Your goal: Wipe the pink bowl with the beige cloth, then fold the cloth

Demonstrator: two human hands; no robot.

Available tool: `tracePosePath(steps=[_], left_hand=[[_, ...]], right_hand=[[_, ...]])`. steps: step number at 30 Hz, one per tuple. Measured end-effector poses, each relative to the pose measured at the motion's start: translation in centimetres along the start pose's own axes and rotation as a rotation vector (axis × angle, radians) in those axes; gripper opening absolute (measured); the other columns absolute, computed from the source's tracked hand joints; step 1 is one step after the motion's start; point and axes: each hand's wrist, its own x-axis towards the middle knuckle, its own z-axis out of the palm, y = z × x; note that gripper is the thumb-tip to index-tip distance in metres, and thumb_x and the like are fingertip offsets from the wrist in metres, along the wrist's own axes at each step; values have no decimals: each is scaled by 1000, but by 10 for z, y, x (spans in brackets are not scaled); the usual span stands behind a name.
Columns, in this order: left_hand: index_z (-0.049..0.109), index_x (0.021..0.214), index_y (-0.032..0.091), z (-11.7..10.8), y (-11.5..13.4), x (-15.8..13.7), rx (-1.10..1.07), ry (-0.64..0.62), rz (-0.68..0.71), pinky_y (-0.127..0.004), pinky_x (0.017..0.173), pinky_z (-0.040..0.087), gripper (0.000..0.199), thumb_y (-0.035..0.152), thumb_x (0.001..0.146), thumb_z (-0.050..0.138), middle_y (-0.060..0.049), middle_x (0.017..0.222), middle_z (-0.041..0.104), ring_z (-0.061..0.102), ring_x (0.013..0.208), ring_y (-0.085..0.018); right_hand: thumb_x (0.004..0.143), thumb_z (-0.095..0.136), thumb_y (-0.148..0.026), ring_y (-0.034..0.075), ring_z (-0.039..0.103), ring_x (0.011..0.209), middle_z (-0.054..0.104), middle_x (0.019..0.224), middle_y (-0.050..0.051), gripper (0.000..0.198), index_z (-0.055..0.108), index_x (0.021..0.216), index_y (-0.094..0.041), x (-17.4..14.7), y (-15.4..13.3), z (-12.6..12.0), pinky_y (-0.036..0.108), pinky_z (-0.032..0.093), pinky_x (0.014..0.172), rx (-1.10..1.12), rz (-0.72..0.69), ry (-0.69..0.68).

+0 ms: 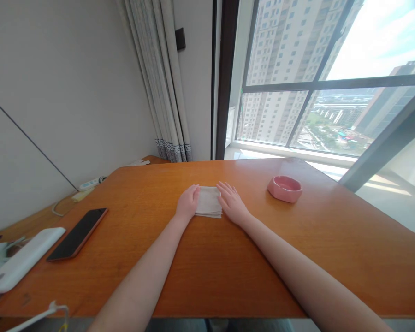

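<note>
Sunlit towers fill the window behind an orange wooden tabletop, with a pale curtain hanging at the corner of the room. Near the middle of the tabletop lies a folded white cloth, flat and square. The left hand rests palm down on the cloth's left edge, fingers straight and close together, gripping nothing. The right hand lies flat against the cloth's right edge, fingers slightly spread and pointing away from the person, also gripping nothing. Both forearms stretch across the tabletop toward the cloth. A pink bowl stands to the right, apart from the hands. A black phone lies well to the left, and beside it a white power bank near the tabletop's left edge.
</note>
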Motion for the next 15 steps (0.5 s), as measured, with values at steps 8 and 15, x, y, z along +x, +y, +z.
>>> tracePosePath(steps=[8,15], left_hand=[[45,135,16,28,2,-10,293,-230,-101,-53,112,12,49,37,91,36,-17,151,27,21,140,-32],[39,137,14,31,35,-23,9,-222,80,-42,114,19,49,28,93,24,-14,148,33,22,141,-19]], right_hand=[[94,29,-48,27,32,135,41,144,11,55,41,139,-19,-15,-34,12,43,20,111,-254,-126,-129],[97,17,-46,28,41,127,47,138,14,54,46,133,-19,-21,-42,6,45,30,102,-270,160,-70]])
